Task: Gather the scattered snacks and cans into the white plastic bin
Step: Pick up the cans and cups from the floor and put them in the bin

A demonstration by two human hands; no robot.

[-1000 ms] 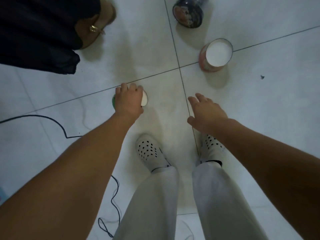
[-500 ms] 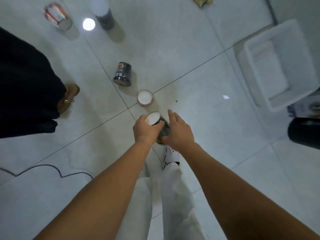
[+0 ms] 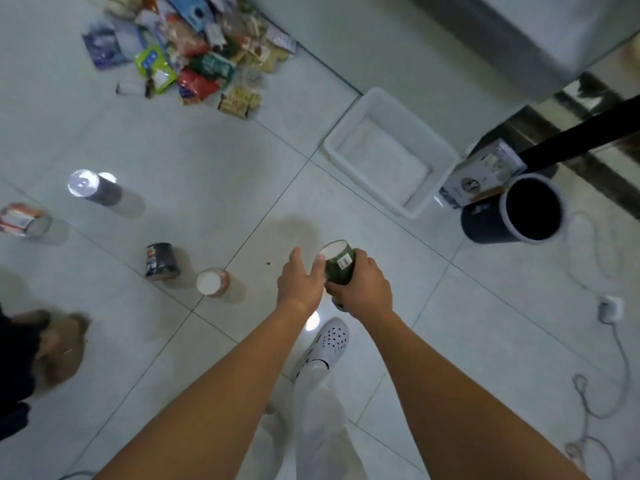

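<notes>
Our right hand is wrapped around the green can, gripping its lower half, white top facing up, held above the floor. Our left hand is just beside the can on its left, fingers loose and straight, holding nothing, with the thumb tip at the can's upper edge. The white plastic bin sits on the floor ahead and slightly right of the can, well apart from both hands. On the floor left of our hands: pink can with a white lid, dark can beside it, shiny-lidded can and orange-white can further left. Snack pile lies far ahead-left. Black bucket stands right of the bin, with a box between them
</notes>
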